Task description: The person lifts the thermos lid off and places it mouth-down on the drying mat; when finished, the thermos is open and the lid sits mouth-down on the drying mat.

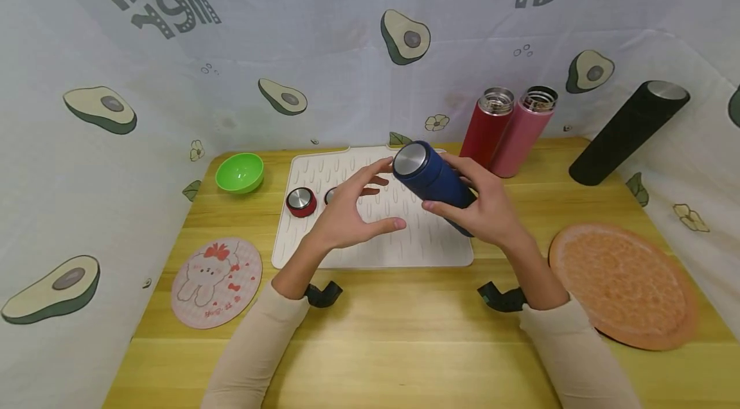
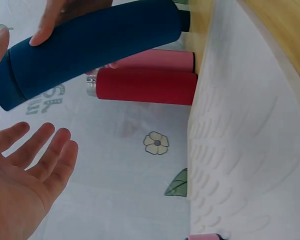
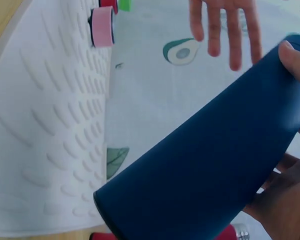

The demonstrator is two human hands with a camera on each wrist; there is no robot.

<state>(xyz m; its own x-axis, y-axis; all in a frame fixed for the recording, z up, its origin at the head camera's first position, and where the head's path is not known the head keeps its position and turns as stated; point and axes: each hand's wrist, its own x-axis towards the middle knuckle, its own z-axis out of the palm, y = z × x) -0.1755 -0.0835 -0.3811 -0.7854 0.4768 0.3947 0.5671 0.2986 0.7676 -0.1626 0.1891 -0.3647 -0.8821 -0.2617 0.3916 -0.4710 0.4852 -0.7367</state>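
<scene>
My right hand [image 1: 488,200] grips a blue thermos flask [image 1: 442,184] round its side. The flask is tilted, its silver-topped lid [image 1: 411,159] towards the left, held above the white ribbed mat [image 1: 393,248]. Left of the lid, my left hand [image 1: 352,207] has its fingers spread and holds nothing. In the left wrist view a gap shows between the left hand [image 2: 30,175] and the blue flask [image 2: 95,47]. A red lid [image 1: 301,202] lies on the mat; a pink lid [image 3: 102,27] beside it is partly hidden by the left hand in the head view.
Lidless red [image 1: 487,126] and pink [image 1: 523,133] flasks stand behind the right hand. A black flask [image 1: 627,134] is at the far right. A green bowl [image 1: 239,173] and a round rabbit mat [image 1: 216,282] lie left, a round orange-brown mat [image 1: 621,284] right.
</scene>
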